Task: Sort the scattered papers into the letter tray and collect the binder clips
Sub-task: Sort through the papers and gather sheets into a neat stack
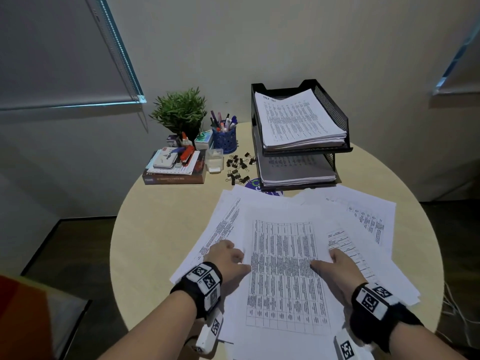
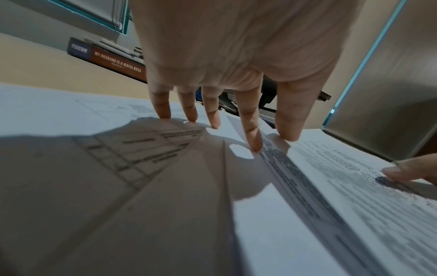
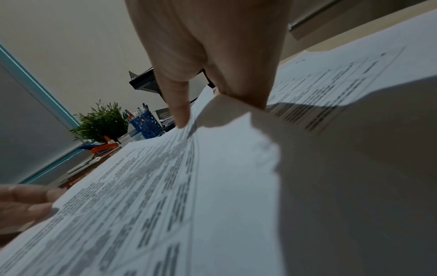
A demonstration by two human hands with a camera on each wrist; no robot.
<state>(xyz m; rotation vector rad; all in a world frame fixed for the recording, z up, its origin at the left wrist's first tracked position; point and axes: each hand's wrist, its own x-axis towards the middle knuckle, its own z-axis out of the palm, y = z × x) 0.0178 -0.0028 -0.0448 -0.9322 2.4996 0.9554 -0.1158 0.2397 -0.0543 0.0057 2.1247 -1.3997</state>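
Observation:
Scattered printed papers [image 1: 363, 224] cover the near half of the round table [image 1: 155, 229]. A top sheet [image 1: 283, 276] with a table grid lies between my hands. My left hand [image 1: 237, 258] rests at its left edge with straight fingers [image 2: 254, 138] pressing on the paper. My right hand [image 1: 326, 259] pinches the sheet's right edge [image 3: 227, 112], thumb [image 3: 181, 115] on top and the other fingers under the lifted edge. The black two-tier letter tray [image 1: 335, 110] stands at the back, with paper stacks in both tiers. Several black binder clips [image 1: 237, 167] lie loose to its left.
At the back left stand a potted plant [image 1: 179, 113], a blue pen cup [image 1: 224, 140], a clear plastic box [image 1: 214, 159] and a book [image 1: 174, 179] topped with a stapler and small items. A blue round object [image 1: 255, 184] pokes out beneath the tray. A wall rises behind the table.

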